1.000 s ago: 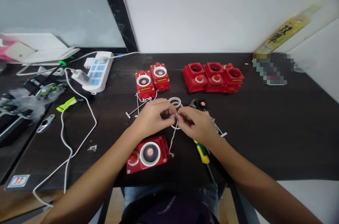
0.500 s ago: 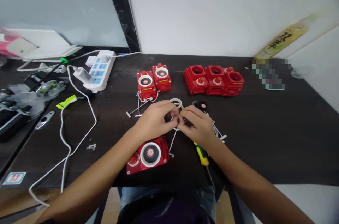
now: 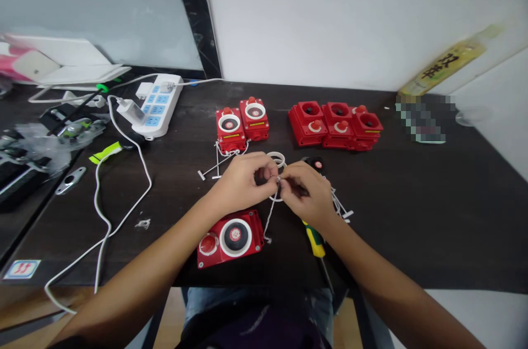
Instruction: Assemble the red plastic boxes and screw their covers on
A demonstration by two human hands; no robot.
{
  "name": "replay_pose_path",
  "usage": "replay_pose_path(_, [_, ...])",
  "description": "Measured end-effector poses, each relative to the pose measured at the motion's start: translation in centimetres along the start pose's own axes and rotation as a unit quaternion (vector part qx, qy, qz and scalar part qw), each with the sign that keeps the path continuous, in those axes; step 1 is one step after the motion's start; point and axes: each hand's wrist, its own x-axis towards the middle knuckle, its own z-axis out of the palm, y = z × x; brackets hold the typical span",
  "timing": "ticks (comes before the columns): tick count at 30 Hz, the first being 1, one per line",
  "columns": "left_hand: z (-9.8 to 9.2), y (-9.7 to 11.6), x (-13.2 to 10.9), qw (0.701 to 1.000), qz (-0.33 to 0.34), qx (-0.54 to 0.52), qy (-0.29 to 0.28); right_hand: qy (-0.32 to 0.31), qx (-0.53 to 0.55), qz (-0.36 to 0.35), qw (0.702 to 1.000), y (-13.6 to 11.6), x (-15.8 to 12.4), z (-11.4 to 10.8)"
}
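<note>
fingertips pinched, the left hand (image 3: 246,179) and right hand (image 3: 308,190) shared a narrow grip on the white twisted cord (image 3: 270,214), equally close; its long axis ran near and slightly left, beside the red siren box (image 3: 235,237).

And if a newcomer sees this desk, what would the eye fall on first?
Probably the bright red units: a pair behind the left hand, a row of three farther right, and a single one at the front. Next, in the middle, both hands meet over a thin white cord, with the right hand pinching it too. The bottle with yellow label stands out at the back right.
</note>
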Motion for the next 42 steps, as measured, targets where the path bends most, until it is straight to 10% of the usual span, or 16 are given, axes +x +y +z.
replay_pose_path(42, [0.35, 0.53, -0.1, 0.999, -0.033, -0.04, -0.014, -0.023, -0.038, -0.038, 0.998, 0.28, 0.13, -0.46])
